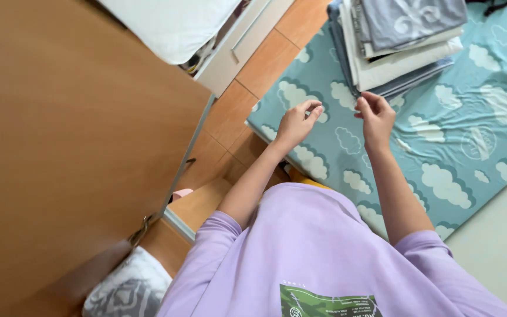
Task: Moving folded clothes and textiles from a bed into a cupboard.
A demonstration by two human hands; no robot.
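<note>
Head view, looking down. Left hand (pixel 296 124) at frame centre, fingers curled with thumb and fingertips pressed together; whether it pinches anything cannot be told. Right hand (pixel 374 115) just beside it, fingers bent and closing at the lower edge of the stack of folded linens (pixel 400 44) (grey, cream and blue layers), upper right of the frame. The stack lies on a teal cloud-print sheet (pixel 441 152) spread over the bed. Brown wardrobe door (pixel 71 147) fills the left.
</note>
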